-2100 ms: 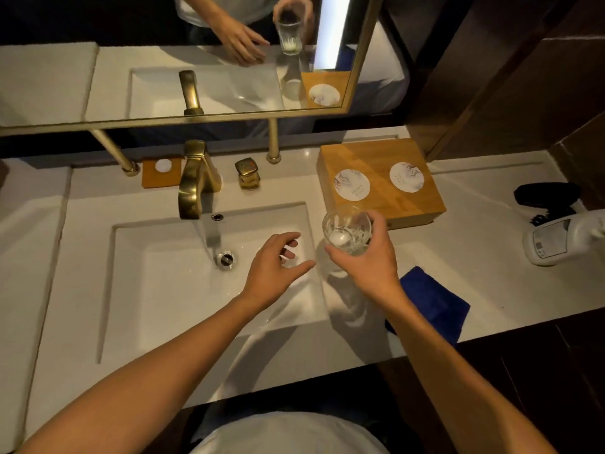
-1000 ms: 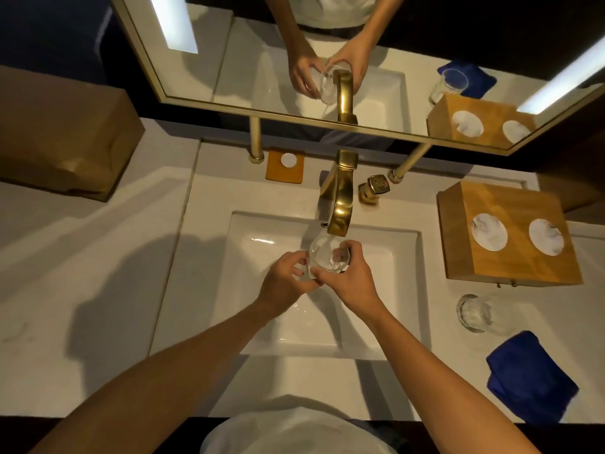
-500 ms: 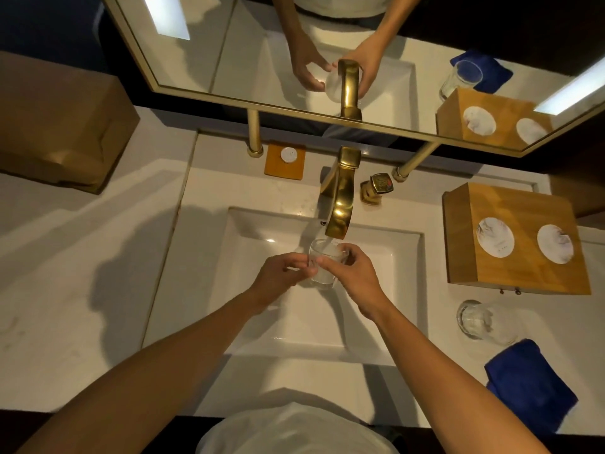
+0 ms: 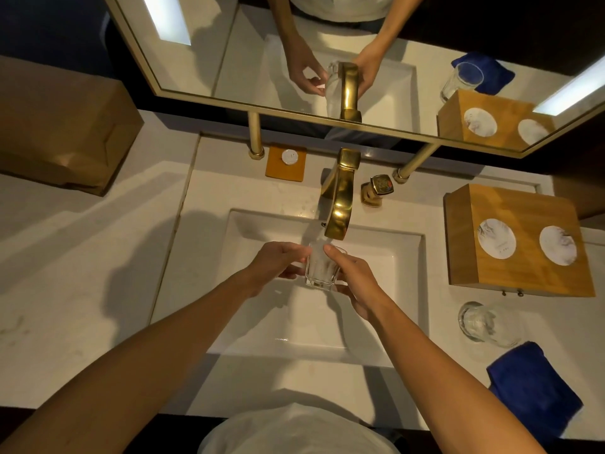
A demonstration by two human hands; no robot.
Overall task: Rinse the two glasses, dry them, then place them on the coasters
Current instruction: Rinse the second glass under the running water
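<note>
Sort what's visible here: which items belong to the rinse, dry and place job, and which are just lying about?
Job items:
held glass, gripped by left hand and right hand
faucet
sink
second glass
blue cloth
two coasters

Lying about:
brown paper bag
small orange tray

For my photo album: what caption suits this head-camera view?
Both hands hold a glass under the gold faucet; second glass waits beside blue cloth.
</note>
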